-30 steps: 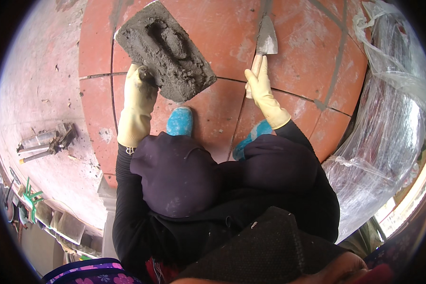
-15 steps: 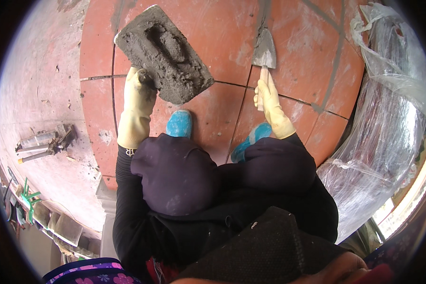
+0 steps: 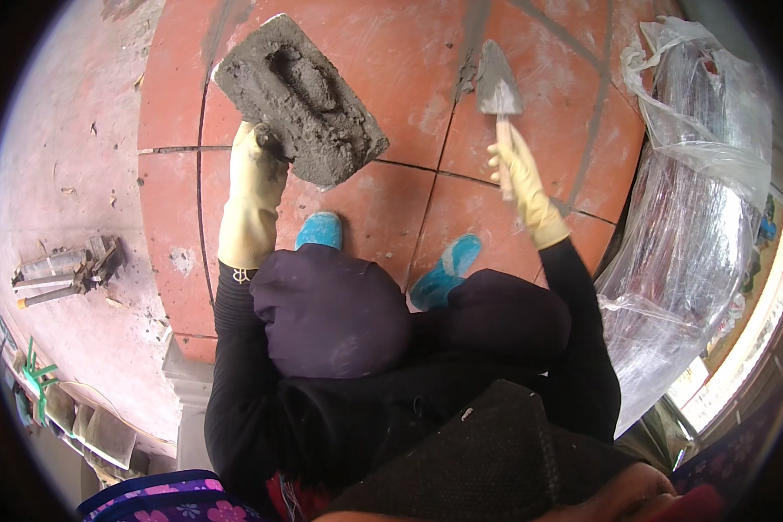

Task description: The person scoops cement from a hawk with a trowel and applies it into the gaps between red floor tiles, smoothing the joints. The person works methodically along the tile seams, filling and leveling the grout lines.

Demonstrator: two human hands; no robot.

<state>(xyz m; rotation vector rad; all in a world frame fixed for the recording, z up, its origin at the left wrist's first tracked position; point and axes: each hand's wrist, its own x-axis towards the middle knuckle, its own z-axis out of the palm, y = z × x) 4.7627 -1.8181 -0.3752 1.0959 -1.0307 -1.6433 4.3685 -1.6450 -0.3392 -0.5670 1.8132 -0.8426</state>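
mortar (image 3: 326,130) tops board (image 3: 275,17) clasped in left grip (image 3: 257,170), trowel (image 3: 499,91) in right grip (image 3: 520,170); open tiles (image 3: 409,96) between their edges

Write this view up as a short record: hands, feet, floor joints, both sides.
Left hand: gloved, holds a board heaped with grey mortar
Right hand: gloved, holds a trowel by its handle
Feet: blue shoes on red tiles
Joints: some grey, others dark
Left side: unclear objects on pale floor
Right side: clear plastic wrapping
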